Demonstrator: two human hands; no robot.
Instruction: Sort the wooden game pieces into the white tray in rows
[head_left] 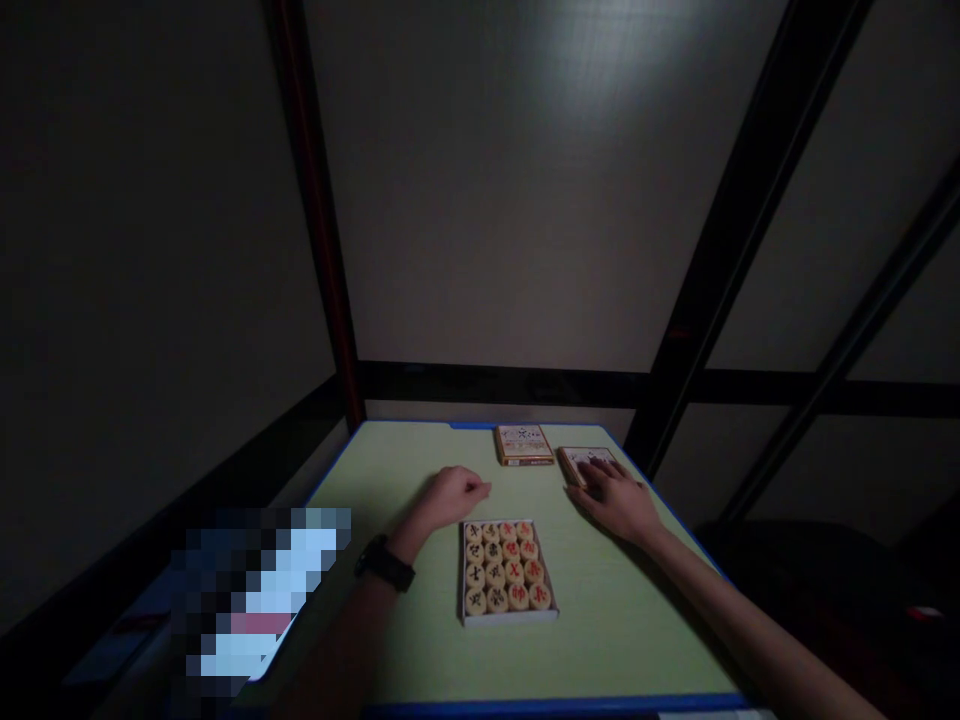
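Patterned box lies beneath the spread right hand; left hand seemingly curled closed.

Left hand: I see it curled, fingers folded under
Left forearm: angling inward, dim in my feed
Right hand: palm down, fingers spread apart
Right forearm: bare, slanting in from my lower right
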